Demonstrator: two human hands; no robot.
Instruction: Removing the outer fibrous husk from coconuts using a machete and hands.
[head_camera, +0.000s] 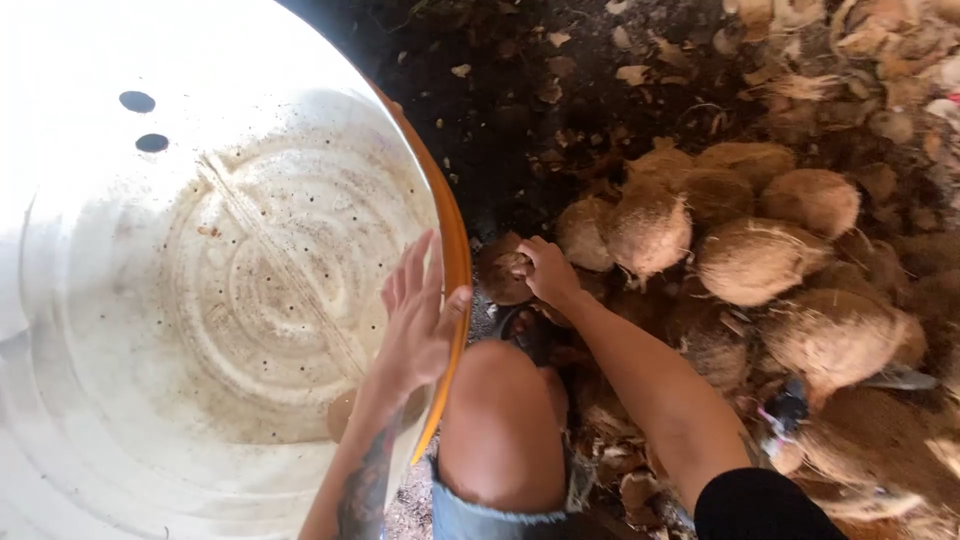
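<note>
Large white tub (120, 330): cut off at left, top, bottom edges, upper part overexposed. Coconut (500, 272) under right hand (547, 272) partly hidden. Husk pile (880, 60) cropped upper right.

This looks like an outdoor work yard where coconuts are processed, not a home room or a shop. The ground (500, 120) is dark bare soil, covered with dry husk scraps (860, 40) and loose fibres. A heap of brown husked coconuts (760, 260) lies directly on this soil at the right side, with no table or bench under it. At the left stands a very large white tub (200, 300) with an orange rim and small holes in its bottom, stained with dirt. The light seems to be strong daylight, though the upper left corner is overexposed.
</note>
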